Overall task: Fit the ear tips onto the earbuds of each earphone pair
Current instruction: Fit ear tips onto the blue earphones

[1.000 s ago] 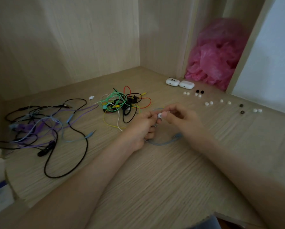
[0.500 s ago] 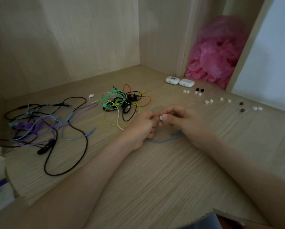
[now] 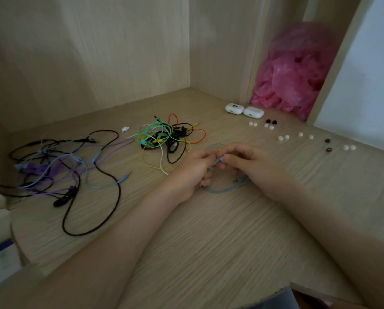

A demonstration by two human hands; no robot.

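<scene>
My left hand [image 3: 193, 172] and my right hand [image 3: 246, 163] meet fingertip to fingertip over the wooden desk [image 3: 209, 230]. Between them they pinch an earbud of a light blue earphone [image 3: 224, 189], whose cable loops on the desk under both hands with its jack by my right wrist. The earbud and any ear tip on it are mostly hidden by my fingers. Loose white ear tips [image 3: 283, 137] and black ear tips [image 3: 271, 122] lie scattered at the right back.
A tangle of green, red, yellow and black earphones [image 3: 164, 137] lies behind my left hand. Purple, blue and black earphones [image 3: 53, 166] spread at the left. Two white earbud cases [image 3: 244, 110] sit near a pink plastic bag [image 3: 293, 72]. Wooden walls enclose the back.
My right fingers have closed further over the earbud, hiding the white tip seen a second ago. Both hands stay in place.
</scene>
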